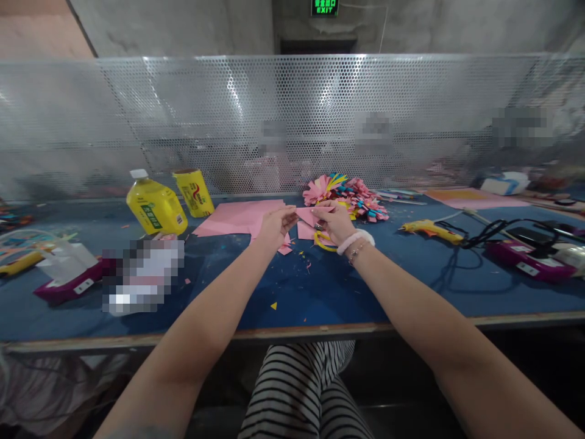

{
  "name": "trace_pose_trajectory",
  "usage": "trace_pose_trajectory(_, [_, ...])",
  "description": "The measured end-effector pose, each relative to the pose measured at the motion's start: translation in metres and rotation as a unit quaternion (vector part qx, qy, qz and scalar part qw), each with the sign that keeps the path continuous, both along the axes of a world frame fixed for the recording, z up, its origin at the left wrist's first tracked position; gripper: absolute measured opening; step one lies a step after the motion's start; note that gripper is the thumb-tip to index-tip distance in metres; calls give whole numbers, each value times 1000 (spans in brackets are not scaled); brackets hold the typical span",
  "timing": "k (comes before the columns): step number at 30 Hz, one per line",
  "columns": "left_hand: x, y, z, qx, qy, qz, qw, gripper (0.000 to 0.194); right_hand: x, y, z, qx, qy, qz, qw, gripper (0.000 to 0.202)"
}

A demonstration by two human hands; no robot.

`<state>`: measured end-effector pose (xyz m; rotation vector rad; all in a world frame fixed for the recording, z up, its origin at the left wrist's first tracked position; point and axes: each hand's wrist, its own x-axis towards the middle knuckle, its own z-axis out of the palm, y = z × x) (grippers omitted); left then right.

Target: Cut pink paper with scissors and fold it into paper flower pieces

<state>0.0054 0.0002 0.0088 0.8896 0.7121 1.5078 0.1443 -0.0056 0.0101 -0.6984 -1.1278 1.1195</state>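
Observation:
Between my two hands is a small piece of pink paper, raised above the blue table. My left hand pinches its left corner with closed fingertips. At its other side my right hand grips the paper between thumb and fingers. A yellow loop, apparently the handle of scissors, shows just under my right hand; whether the hand bears it or it lies on the table I cannot tell. Large pink sheets lie flat behind my left hand. Beyond my right hand is a pile of fringed pink, yellow and blue paper flowers.
A yellow liquid bottle and a yellow can stand left. Right are a yellow glue gun, dark cables and a purple power strip. Another power strip sits left. A perforated metal screen borders the table's back.

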Motion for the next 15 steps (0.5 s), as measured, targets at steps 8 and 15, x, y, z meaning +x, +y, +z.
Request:
trace_pose_trajectory(8, [-7, 4, 0, -2, 78, 59, 995, 6, 6, 10, -6, 3, -6, -23, 1000, 26])
trace_pose_trajectory(15, [-5, 2, -3, 160, 416, 109, 888, 12, 5, 10, -11, 30, -133, -5, 991, 39])
